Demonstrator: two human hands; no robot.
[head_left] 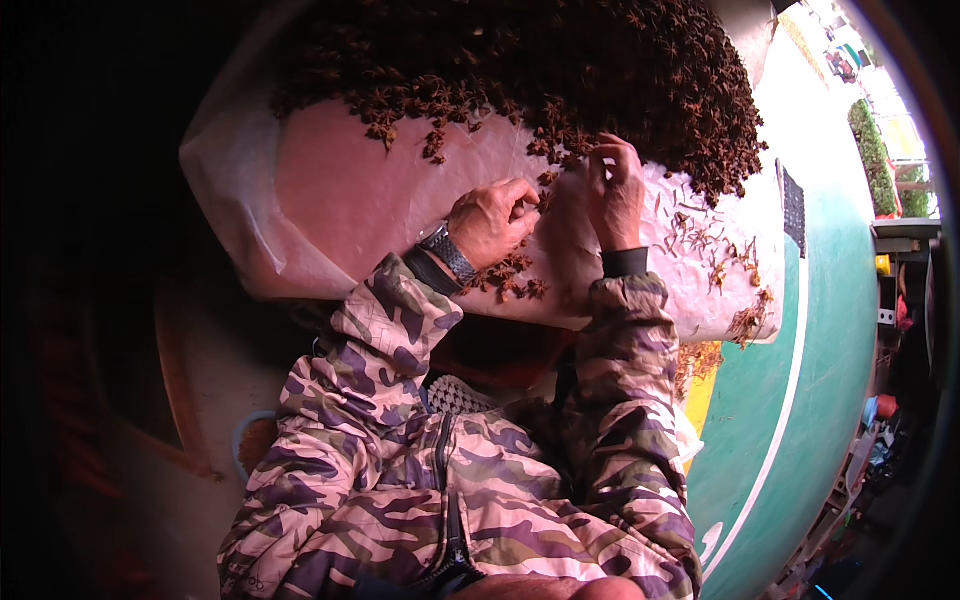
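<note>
A large heap of brown star anise (600, 70) covers the far part of a table spread with a pale plastic sheet (340, 200). My left hand (490, 222), with a dark watch on its wrist, is closed just short of the heap, a star anise (545, 200) at its fingertips. My right hand (616, 195) is at the heap's near edge, thumb and fingertips pinched together; what they hold, if anything, is too small to make out. A small pile of star anise (510, 278) lies beside my left wrist at the table's near edge.
Thin stems and broken bits (690, 215) are scattered on the sheet right of my right hand. More yellowish stalks (700, 362) lie below the table's right corner. The green floor (780, 400) with a white line runs along the right. A blue-rimmed container (240, 440) stands low at left.
</note>
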